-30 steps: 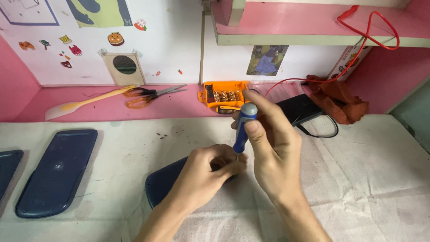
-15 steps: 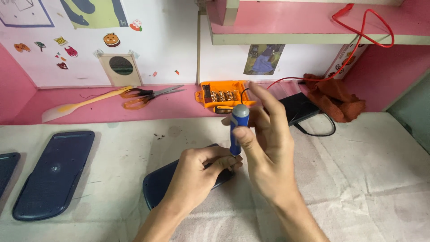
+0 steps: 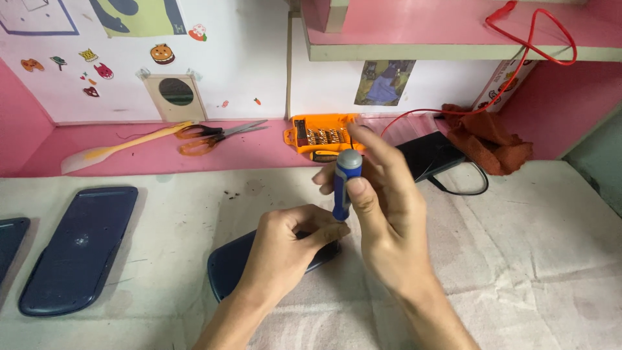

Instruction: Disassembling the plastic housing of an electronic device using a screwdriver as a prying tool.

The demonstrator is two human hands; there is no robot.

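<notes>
My right hand [image 3: 389, 220] grips a blue screwdriver [image 3: 343, 185] with a grey cap, held upright with its tip pointing down. My left hand [image 3: 291, 249] presses on a dark blue oblong device [image 3: 230, 266] lying on the white cloth, its fingers pinched at the screwdriver's lower end. The tip itself is hidden behind my left fingers.
A matching dark blue cover [image 3: 81, 246] lies at the left, another piece [image 3: 10, 243] at the frame's edge. At the back sit an orange bit case [image 3: 321, 136], orange-handled scissors [image 3: 207, 136], a pale spatula [image 3: 123, 146], a black device [image 3: 431, 155], a rust cloth [image 3: 489, 139] and a red wire [image 3: 538, 39].
The screwdriver and both hands have stayed over the device with only slight shifts. My right fingers have moved a little on the handle, as in twisting.
</notes>
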